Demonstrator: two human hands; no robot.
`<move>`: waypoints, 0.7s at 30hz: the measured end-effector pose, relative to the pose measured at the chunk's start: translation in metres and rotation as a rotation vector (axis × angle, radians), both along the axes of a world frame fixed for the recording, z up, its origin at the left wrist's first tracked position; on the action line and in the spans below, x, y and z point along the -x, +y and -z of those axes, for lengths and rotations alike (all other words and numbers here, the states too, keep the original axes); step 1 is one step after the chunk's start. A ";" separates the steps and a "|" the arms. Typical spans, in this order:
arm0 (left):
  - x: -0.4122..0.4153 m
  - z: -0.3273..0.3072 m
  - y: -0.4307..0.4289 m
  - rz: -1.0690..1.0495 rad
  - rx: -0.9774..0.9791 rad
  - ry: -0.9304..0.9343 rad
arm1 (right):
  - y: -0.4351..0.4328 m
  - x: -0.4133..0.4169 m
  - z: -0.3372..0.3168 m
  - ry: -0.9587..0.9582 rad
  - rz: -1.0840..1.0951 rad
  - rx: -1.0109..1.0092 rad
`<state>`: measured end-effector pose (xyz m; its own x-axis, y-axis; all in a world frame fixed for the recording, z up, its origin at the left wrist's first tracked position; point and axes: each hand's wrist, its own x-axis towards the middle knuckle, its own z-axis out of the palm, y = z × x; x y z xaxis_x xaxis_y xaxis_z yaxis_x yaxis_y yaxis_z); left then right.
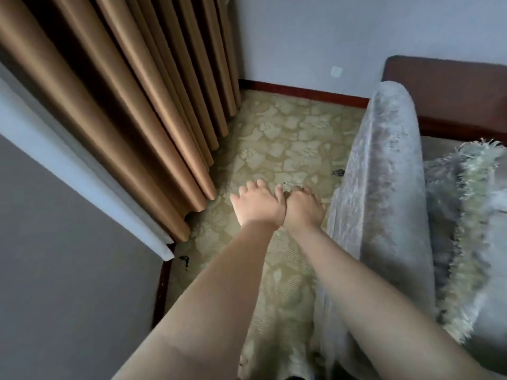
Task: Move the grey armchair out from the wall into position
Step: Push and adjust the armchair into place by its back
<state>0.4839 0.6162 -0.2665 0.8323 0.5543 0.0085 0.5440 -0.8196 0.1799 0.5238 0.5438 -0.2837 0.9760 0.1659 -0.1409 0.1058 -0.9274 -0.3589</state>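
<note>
The grey armchair (384, 174) stands at the right, its rounded velvet arm running away from me toward the back wall. Both my arms stretch forward over the carpet beside that arm. My left hand (258, 204) and my right hand (303, 208) hang side by side, touching each other, palms down. Their fingers are loosely curled and hold nothing. My right hand is just left of the armchair's side, and the thumb side comes very close to the fabric. I cannot tell whether it touches.
Brown curtains (123, 105) hang at the left down to the beige patterned carpet (288, 144). A fluffy pale cushion (466, 204) lies on the seat. A dark wooden panel (444, 86) stands behind the chair against the white wall, which has a red skirting board (301, 91).
</note>
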 end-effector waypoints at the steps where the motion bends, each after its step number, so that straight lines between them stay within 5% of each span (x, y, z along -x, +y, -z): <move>1: -0.004 -0.004 0.008 0.044 -0.019 0.004 | 0.004 -0.001 -0.004 0.012 0.031 -0.053; 5: -0.028 -0.020 0.031 0.273 -0.186 0.088 | 0.008 -0.013 -0.020 0.046 0.223 -0.245; 17: -0.205 -0.040 0.037 0.801 -0.367 0.043 | -0.034 -0.186 -0.025 -0.092 0.558 -0.190; 21: -0.306 -0.048 0.036 0.795 -0.347 0.056 | -0.050 -0.273 -0.021 -0.170 0.625 -0.140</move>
<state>0.7901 0.6525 -0.2182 0.9758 -0.2180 0.0169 -0.2126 -0.9638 -0.1610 0.7969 0.4943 -0.2626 0.9015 -0.4329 0.0050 -0.3710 -0.7784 -0.5065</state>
